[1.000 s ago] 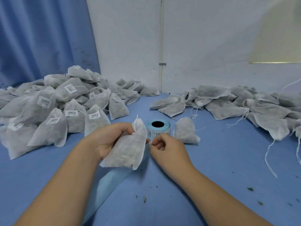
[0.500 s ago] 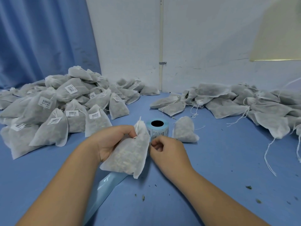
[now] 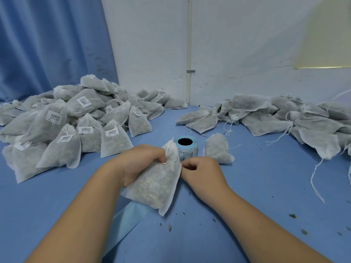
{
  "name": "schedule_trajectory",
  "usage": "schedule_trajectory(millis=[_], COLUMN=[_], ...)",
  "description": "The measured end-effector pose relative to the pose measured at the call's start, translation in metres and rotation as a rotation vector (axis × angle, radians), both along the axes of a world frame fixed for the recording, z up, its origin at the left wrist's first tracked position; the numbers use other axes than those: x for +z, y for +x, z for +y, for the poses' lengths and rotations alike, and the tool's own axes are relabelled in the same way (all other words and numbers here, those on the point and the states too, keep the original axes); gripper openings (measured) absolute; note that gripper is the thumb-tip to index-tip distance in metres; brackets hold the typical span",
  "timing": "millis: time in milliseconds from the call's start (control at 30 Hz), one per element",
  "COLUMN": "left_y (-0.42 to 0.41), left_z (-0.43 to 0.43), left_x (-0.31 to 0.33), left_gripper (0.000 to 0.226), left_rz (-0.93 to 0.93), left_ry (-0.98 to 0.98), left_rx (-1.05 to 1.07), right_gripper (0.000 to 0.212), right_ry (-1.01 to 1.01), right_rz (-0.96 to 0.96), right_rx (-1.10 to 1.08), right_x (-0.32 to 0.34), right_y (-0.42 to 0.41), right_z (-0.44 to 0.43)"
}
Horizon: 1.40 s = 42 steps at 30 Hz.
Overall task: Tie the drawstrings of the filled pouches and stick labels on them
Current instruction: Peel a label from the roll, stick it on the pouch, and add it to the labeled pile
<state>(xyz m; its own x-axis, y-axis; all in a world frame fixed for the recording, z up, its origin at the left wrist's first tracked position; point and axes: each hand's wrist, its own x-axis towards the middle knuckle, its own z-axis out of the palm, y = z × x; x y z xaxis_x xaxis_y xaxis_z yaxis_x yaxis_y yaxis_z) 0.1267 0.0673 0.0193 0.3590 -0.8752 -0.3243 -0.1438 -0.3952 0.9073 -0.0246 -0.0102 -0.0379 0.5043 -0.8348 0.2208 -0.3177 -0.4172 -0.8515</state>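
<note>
My left hand [image 3: 140, 160] grips a filled white mesh pouch [image 3: 157, 185] near its tied neck and holds it just above the blue table. My right hand [image 3: 199, 169] sits to the pouch's right with fingers curled at the foot of the blue label roll [image 3: 188, 148]; whether it pinches a label I cannot tell. The roll stands upright just behind both hands. Its pale blue backing strip [image 3: 123, 217] trails toward me under the pouch. Another tied pouch without a label [image 3: 217, 149] stands right of the roll.
A big heap of labelled pouches [image 3: 66, 124] fills the left of the blue table [image 3: 266, 196]. A pile of untied pouches with loose white strings [image 3: 281, 118] lies at the right. Herb crumbs dot the near right. A wall stands behind, a blue curtain at left.
The pouch in my left hand has shifted slightly right, toward the roll. My right hand has stayed at the roll's base with little movement.
</note>
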Motion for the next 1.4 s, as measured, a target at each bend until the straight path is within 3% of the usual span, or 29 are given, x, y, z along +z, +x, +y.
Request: schedule_trajectory(millis=[333, 500, 667, 867, 967, 1100, 1167, 1400], left_y=[-0.008, -0.006, -0.002, -0.001, -0.003, -0.007, -0.011, -0.013], left_z=[-0.005, -0.003, -0.002, -0.004, -0.005, -0.006, -0.005, -0.005], left_x=[-0.001, -0.001, -0.003, -0.002, -0.004, -0.003, -0.001, -0.003], left_gripper=[0.03, 0.019, 0.021, 0.029, 0.036, 0.021, 0.009, 0.005], left_rz=[-0.121, -0.083, -0.043, -0.1, -0.174, -0.247, -0.262, -0.348], left_ry=[-0.017, -0.03, -0.042, -0.058, -0.085, -0.108, -0.106, -0.088], left_rx=[0.061, 0.062, 0.058, 0.072, 0.059, 0.022, 0.011, -0.025], right_gripper=[0.026, 0.021, 0.016, 0.018, 0.022, 0.027, 0.023, 0.008], right_ry=[-0.006, -0.08, -0.191, -0.272, -0.25, -0.194, -0.127, 0.048], right_rz=[0.03, 0.058, 0.097, 0.108, 0.093, 0.079, 0.031, -0.058], right_rx=[0.069, 0.017, -0.102, -0.068, -0.056, -0.017, 0.028, 0.1], right_x=[0.001, 0.0, 0.001, 0.001, 0.001, 0.001, 0.002, 0.003], right_y=[-0.004, -0.003, -0.001, 0.001, 0.0, -0.003, -0.005, -0.008], right_z=[-0.004, 0.001, 0.003, 0.008, 0.006, 0.002, -0.001, -0.006])
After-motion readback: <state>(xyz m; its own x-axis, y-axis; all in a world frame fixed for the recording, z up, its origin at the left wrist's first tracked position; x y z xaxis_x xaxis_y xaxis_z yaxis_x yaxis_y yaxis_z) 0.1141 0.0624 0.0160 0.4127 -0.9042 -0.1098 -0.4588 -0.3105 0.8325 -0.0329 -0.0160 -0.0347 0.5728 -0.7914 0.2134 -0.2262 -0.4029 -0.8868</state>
